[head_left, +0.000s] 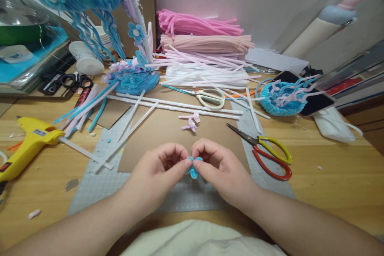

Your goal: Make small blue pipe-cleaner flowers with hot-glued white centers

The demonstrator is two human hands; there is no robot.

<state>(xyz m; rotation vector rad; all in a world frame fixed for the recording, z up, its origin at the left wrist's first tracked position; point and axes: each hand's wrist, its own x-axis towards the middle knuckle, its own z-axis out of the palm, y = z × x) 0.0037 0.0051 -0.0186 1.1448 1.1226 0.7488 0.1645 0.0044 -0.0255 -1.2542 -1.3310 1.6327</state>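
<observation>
Between my two hands is a small blue pipe-cleaner flower (194,173) with looped petals. My left hand (163,170) pinches its left side between thumb and finger. On its right side, my right hand (223,168) pinches another petal the same way. The flower is held above the near edge of a brown cardboard sheet (144,144), which lies on a grey cutting mat (96,184). Just beyond my fingers, two small pink pipe-cleaner pieces (192,125) with short stems rest on the cardboard.
Red-and-yellow scissors (271,156) lie right; pale-handled scissors (210,98) lie farther back. A yellow glue gun (30,144) is at left. Bundled pipe cleaners (204,44) stack against the wall. A blue flower-decorated piece (132,78) stands back left, a blue basket-like piece (282,98) right.
</observation>
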